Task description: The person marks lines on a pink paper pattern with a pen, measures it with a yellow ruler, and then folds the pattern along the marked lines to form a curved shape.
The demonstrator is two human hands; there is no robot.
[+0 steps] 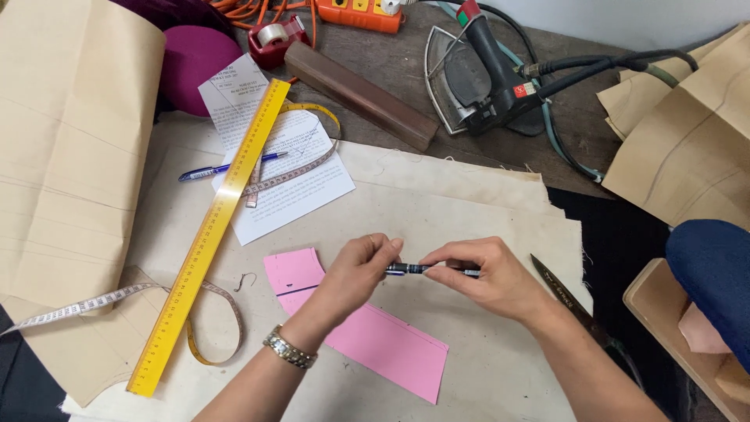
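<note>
Here we hold a slim dark pen (426, 270) level above the cream cloth (469, 203), between both hands and just over the pink paper piece (367, 332). We judge it light, stiff and rather smooth, so it could roll or slip if pinched loosely; the sound places to take it are near its two ends, where the fingertips sit now, leaving the middle of the barrel free. Our left hand (355, 273) comes in from below with the wrist bent slightly inward, a metal wristwatch (289, 348) on it, its grip pressed together on the pen's left end between thumb and forefinger. Our right hand (492, 277) reaches across from the right, forearm low over the cloth, its grip pinching the pen's right part in the same fingertip way. Whether a cap is coming off we cannot tell. Just beyond the right wrist a pair of scissors (566, 301) lies on the cloth. To the left a long yellow ruler (211, 234) lies slantwise across the worktop, with a measuring tape (199, 320) looped under it, a second blue pen (223, 168) on printed sheets (301, 191), and farther back an iron (484, 78) resting on the bare worktop (406, 55).
</note>
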